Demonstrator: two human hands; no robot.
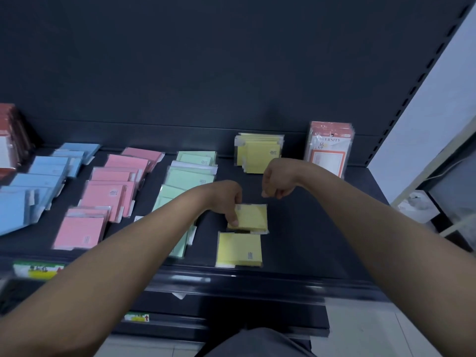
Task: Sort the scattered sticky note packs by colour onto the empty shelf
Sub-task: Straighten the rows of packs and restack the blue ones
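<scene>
Dark shelf (pixel 296 228) | left hand (pixel 226 199) gripping yellow pack (pixel 251 217) | right hand (pixel 277 181) just above

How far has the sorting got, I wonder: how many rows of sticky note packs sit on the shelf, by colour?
Blue row: 1
Pink row: 1
Green row: 1
Yellow row: 1, including the yellow pack in the left hand
Total: 4 rows

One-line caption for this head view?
Left hand places a yellow pack beside sorted colour rows; right hand hovers closed.
</scene>
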